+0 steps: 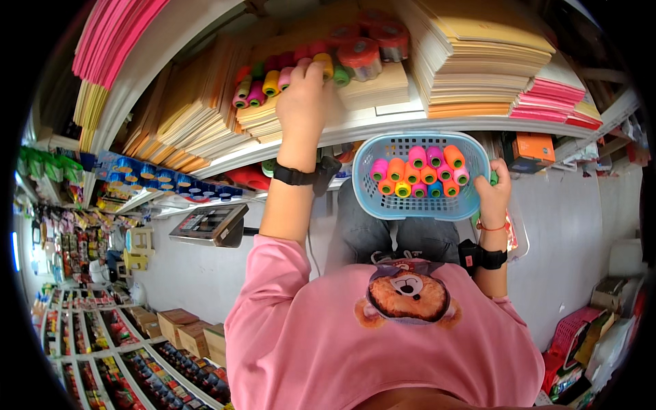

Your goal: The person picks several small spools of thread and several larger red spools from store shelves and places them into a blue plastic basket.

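Observation:
My left hand (302,105) reaches up to the shelf, with its fingers over a row of colourful thread spools. A yellow thread spool (324,64) is right by the fingertips; the hand hides whether they have hold of one. To its left, pink and yellow spools (270,83) lie on a stack of paper envelopes. My right hand (494,197) grips the right rim of a light-blue plastic basket (420,211), held above my knees. Inside it, several orange, pink, purple, yellow and blue thread spools (428,174) lie with their ends facing me.
Clear jars with red lids (359,56) stand right of the shelf spools. Tall stacks of envelopes (476,66) flank them. A weighing-scale display (210,225) juts out at left, near blister-packed blue items (164,177). Cardboard boxes (189,333) line the floor by the display racks.

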The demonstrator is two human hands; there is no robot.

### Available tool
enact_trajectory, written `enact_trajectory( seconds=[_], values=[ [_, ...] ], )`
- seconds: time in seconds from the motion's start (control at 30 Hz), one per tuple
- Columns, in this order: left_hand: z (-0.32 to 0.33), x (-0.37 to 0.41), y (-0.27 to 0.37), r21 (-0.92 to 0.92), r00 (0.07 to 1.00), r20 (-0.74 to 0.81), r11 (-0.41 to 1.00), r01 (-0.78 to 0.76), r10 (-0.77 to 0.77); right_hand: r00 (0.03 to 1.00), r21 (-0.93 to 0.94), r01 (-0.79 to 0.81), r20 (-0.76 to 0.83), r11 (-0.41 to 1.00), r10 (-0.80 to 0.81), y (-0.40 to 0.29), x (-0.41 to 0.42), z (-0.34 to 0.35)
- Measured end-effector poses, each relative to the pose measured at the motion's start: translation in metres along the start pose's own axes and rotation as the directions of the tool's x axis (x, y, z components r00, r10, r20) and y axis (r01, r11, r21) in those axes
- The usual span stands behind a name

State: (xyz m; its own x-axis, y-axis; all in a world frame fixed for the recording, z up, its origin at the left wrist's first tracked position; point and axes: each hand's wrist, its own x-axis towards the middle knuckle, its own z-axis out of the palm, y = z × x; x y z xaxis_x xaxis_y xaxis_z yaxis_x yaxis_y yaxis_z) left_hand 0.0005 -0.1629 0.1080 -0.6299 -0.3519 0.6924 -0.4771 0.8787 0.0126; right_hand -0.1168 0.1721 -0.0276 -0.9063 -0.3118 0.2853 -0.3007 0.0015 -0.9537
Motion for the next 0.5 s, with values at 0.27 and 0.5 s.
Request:
enact_trajectory(
  seconds=[0.27, 0.5],
  values=[
    [-0.013, 0.01, 0.005, 0.047, 0.998, -0.002, 0.997, 0.062, -0.062, 1.0, 0.015, 0.013, 0.018, 1.0, -0.013, -0.004, 0.002, 0.004],
    [-0.067, -0.035, 0.017, -0.372, 0.994, -0.105, 0.926, -0.06, 0.022, 1.0, 0.064, 0.018, -0.009, 0.998, -0.017, -0.004, -0.006, 0.011]
  ],
)
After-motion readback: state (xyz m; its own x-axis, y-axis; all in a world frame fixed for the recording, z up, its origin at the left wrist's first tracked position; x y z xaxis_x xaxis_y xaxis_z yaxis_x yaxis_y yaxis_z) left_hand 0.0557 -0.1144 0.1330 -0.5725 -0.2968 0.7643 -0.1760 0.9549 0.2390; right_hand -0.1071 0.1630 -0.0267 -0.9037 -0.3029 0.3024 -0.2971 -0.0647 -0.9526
